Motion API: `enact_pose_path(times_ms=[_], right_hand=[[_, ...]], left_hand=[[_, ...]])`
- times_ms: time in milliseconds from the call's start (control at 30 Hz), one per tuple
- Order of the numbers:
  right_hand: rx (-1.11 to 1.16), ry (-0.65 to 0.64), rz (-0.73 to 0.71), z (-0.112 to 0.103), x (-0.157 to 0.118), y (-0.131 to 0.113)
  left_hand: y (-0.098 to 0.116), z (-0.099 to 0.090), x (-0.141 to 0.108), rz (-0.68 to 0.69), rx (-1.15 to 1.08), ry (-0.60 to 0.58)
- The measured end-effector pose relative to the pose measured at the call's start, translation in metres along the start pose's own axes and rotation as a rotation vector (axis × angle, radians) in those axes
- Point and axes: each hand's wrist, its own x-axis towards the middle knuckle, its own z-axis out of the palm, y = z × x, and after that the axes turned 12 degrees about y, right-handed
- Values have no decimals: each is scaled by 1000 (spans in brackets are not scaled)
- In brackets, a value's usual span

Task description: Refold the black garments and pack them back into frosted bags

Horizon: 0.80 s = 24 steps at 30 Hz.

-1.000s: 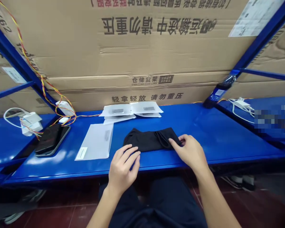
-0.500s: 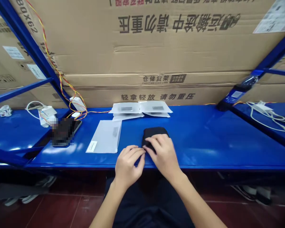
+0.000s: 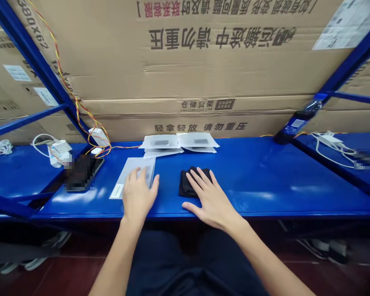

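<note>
Nearest, dark trousers (image 3: 172,263) filling the lower middle of the view, just below the black cloth (image 3: 186,186), with red floor tiles (image 3: 64,279) showing well to its left. Pressing down on that cloth with the right hand (image 3: 211,201), fingers spread wide and flat, tips lying across its top, thumb stretched out onto the bare shelf, no pinch anywhere. Judging by its limp folds, a light, soft fabric, probably slumping if lifted by one corner and best gathered from underneath along a folded edge, with both hands. Reaching out to the left of the cloth, the left hand (image 3: 138,196), fingers slightly parted and not pinching, lying over a translucent flat bag (image 3: 135,163) with a small white label (image 3: 117,191). Thin, slick-looking film, likely sliding on the glossy blue steel shelf (image 3: 249,193), so probably easiest to hold by its edge. Farther left of the cloth, a phone (image 3: 80,172), blurred out, lying on the shelf near coiled white cables (image 3: 43,142). Beyond the cloth, a stack of similar bags (image 3: 179,144) resting close to the back of the shelf. Behind the cloth, large cardboard cartons (image 3: 185,70) printed with Chinese text, with twisted yellow and red wires (image 3: 75,109) running down well to its left.
</note>
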Motion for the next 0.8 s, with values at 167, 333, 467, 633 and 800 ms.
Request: enact_pose_path(times_ms=[167,333,467,633,800], right_hand=[[36,-37,-44,-5,-21,0],[205,77,-98,-12,-55,5],[705,242,379,-27,-61,11],[1355,743,1289,-45,-44,17],[1413,883,1257,-50,-36,-1]], left_hand=[[-13,6,21,68,212,-384],[-7,-15,14,161,184,-458],[14,-44,16,311,165,-590],[45,-57,21,458,166,-666],[51,-48,19,555,-32,-550]])
